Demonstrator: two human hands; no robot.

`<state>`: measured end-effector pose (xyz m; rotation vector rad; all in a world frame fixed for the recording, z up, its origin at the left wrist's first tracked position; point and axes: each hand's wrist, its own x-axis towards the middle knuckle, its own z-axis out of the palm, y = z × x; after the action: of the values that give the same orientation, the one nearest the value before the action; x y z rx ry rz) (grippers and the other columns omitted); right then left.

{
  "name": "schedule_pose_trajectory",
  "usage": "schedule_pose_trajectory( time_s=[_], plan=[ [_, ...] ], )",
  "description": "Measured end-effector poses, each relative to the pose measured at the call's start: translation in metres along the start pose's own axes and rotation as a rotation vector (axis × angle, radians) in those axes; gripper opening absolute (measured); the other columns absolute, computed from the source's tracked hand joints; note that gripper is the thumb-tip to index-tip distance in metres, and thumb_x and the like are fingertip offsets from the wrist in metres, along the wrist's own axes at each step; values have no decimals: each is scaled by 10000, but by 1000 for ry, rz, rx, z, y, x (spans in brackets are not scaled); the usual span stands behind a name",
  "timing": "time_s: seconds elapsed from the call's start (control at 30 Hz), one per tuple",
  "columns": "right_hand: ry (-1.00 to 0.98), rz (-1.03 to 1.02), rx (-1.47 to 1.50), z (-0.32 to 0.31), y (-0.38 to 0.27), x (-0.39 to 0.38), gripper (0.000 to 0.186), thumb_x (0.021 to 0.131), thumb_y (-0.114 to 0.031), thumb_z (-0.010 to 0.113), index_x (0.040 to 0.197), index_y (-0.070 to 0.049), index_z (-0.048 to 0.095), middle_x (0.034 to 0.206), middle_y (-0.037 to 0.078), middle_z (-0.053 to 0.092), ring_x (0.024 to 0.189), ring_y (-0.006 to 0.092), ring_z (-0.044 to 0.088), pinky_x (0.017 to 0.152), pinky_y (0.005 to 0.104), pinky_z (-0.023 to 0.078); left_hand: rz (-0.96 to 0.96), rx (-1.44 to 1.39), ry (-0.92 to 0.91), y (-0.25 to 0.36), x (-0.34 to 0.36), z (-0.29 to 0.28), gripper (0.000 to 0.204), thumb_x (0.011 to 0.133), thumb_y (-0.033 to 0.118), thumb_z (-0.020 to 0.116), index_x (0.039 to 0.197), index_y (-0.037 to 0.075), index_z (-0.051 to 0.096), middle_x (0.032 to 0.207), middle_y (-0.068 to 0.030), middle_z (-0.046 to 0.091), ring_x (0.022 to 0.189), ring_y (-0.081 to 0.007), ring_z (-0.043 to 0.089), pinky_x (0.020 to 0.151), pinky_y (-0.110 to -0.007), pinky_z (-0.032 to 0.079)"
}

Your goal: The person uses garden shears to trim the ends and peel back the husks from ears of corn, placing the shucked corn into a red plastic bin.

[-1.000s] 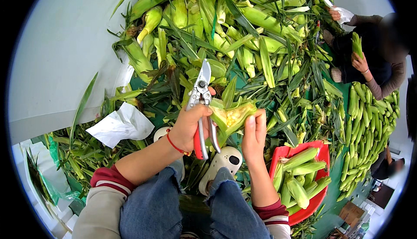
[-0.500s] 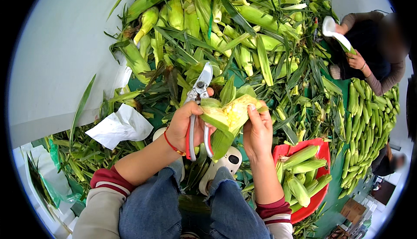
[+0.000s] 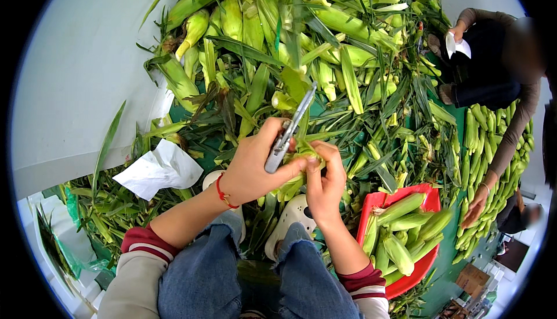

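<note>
My left hand [image 3: 246, 165] is closed round metal pruning shears [image 3: 284, 141], whose blades now point up and to the right. My right hand [image 3: 325, 182] grips a green corn ear [image 3: 307, 152] just right of and below the shears. My left thumb presses on the ear beside my right thumb, and the ear is largely hidden by fingers and tool. Under the hands lie loose husks and leaves, above a white clog [image 3: 293, 211] on my foot.
Heaped corn [image 3: 191, 35] fills the upper middle. A red tray [image 3: 366, 220] of ears stands at right, beside stacked ears [image 3: 484, 139]. A co-worker [image 3: 484, 52] holds white paper at upper right; another person [image 3: 510, 217] is farther back. White paper [image 3: 156, 171] lies left.
My left hand has risen and turned the shears edge-on over the ear. My right hand has shifted slightly, and the opened husk is now mostly covered. The co-worker's lower arm has reached down toward the stacked ears.
</note>
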<state>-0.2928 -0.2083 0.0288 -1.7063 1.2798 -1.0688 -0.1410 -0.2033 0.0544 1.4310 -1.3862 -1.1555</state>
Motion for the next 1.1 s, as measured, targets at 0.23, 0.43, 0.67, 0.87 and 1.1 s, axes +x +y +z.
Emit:
schedule_pose_trajectory(
  time_s=[0.23, 0.43, 0.67, 0.87, 1.1],
  plan=[
    [6, 94, 256, 6, 5, -9, 121, 880, -66, 535, 971, 6, 498, 957, 114, 575, 897, 211, 547, 807, 317, 429, -291, -428, -38, -6, 7, -3, 336, 723, 34, 562, 1050, 47, 490, 814, -15, 542, 679, -75, 522, 605, -228, 440],
    [91, 580, 955, 4, 13, -14, 183, 939, -203, 449, 1024, -42, 470, 986, 99, 574, 880, 205, 595, 767, 340, 502, -558, -868, -75, -10, 3, 0, 376, 719, 7, 524, 1087, 69, 479, 800, -23, 530, 670, -102, 525, 584, -236, 439],
    [34, 761, 1324, -7, 33, -20, 276, 914, -222, 493, 1108, -26, 485, 1029, 159, 596, 887, 244, 610, 779, 366, 508, -453, -1233, -218, -21, -9, 1, 457, 713, 29, 552, 1147, 79, 417, 815, -69, 537, 684, -173, 530, 603, -300, 441],
    [46, 590, 1138, -11, 14, -16, 205, 924, -178, 480, 1065, -29, 486, 1002, 120, 595, 938, 207, 582, 846, 352, 466, -377, -1322, -217, -29, -12, 1, 455, 729, -49, 520, 1160, 68, 436, 893, -87, 551, 789, -189, 555, 699, -310, 462],
    [234, 537, 787, -13, 12, -17, 105, 892, -126, 550, 967, -56, 527, 971, 56, 594, 878, 130, 555, 845, 283, 419, -376, -834, 202, -42, -9, -18, 407, 786, 5, 579, 1157, 64, 421, 986, -123, 583, 847, -197, 588, 746, -306, 479]
  ],
)
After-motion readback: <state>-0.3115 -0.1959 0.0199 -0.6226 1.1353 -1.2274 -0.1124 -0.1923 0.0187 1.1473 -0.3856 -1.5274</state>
